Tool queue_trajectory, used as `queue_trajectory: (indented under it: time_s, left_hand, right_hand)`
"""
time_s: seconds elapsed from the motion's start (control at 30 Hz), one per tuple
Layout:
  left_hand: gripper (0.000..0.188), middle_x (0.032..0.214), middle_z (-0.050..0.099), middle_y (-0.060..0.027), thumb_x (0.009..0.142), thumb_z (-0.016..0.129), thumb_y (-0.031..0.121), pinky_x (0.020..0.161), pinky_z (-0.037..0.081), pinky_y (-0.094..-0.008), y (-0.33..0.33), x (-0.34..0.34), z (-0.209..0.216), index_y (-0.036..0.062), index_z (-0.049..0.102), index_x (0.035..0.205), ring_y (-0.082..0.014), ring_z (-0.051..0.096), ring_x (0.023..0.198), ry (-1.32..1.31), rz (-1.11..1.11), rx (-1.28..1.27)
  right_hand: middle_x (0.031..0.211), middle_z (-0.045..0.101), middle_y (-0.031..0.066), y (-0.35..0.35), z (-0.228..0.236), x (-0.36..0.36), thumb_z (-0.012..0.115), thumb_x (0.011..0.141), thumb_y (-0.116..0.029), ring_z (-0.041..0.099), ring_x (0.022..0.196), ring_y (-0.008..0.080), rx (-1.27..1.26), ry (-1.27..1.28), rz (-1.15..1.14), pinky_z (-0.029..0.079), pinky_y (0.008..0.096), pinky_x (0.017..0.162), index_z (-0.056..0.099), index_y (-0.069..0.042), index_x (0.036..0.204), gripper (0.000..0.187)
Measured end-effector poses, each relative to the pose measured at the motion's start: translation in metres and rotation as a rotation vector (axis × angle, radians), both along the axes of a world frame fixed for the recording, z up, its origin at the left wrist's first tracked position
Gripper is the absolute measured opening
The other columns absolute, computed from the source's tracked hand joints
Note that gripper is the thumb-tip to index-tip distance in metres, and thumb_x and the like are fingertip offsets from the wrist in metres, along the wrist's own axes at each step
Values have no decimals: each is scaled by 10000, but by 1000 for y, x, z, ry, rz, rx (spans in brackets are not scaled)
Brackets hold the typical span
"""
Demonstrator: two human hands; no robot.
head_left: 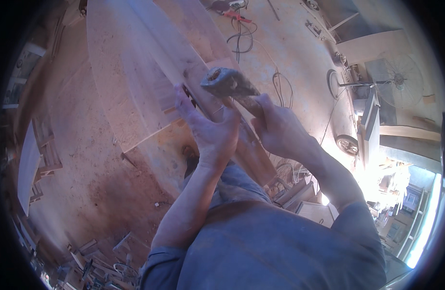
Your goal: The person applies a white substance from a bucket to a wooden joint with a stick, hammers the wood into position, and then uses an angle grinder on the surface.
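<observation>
My right hand [279,126] is wrapped around the handle of a hammer [229,83]. Its dark, worn head with a brown end face is raised over the work, just beyond my left thumb. Below it, a long wooden beam [255,153] runs diagonally away from me beside a wide pale panel [145,104]. My left hand [214,133] grips the beam, thumb on the right and fingers on the left. Small dark slots show in the wood by the left fingertips. Whatever lies under the left palm is hidden.
Dark cables [241,41] and a red tool [237,17] lie on the dusty floor beyond. On the right are a spoked wheel [347,144], a standing fan [396,77] and leaning boards [370,121]. Wood scraps [99,261] are piled at the lower left.
</observation>
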State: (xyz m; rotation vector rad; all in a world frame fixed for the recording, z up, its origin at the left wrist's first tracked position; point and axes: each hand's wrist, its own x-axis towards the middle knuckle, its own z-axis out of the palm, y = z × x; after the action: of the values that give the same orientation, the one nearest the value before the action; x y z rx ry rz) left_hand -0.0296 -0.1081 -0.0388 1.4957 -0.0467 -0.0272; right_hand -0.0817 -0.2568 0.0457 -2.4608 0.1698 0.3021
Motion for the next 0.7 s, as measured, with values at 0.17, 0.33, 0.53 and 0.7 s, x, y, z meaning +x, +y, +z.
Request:
queue_trajectory:
  time_s: [0.17,0.33,0.53,0.7]
  left_hand:
    - [998,1532,319,-272,843,744,136,1224,258,-464,-1,1,2,-108,109,1574,-386,340,1449,38,7,-16]
    - [1001,1541,342,-225,851,710,82,1205,285,-429,3,1,15,-94,64,1595,-334,371,1425,111,-50,-184]
    - [971,1541,350,-205,848,679,45,1195,281,-424,10,-3,23,-91,83,1602,-302,379,1401,262,-35,-336]
    - [959,1564,328,-217,871,671,72,1211,247,-430,10,-19,17,-100,71,1599,-301,347,1433,267,-68,-332]
  right_hand:
    - [830,652,251,-5,-10,0,648,918,-60,634,792,522,17,-59,38,468,570,658,401,-58,1293,450]
    - [804,636,191,-16,-18,3,664,927,-87,638,670,403,115,-75,-24,485,433,591,456,-25,1248,387]
    - [748,573,28,-44,-73,-42,698,898,-91,570,542,115,742,217,-571,454,281,484,499,6,1184,362]
    - [708,567,33,-76,-161,-97,705,878,-103,542,478,129,835,452,-727,452,298,424,536,-27,1083,277]
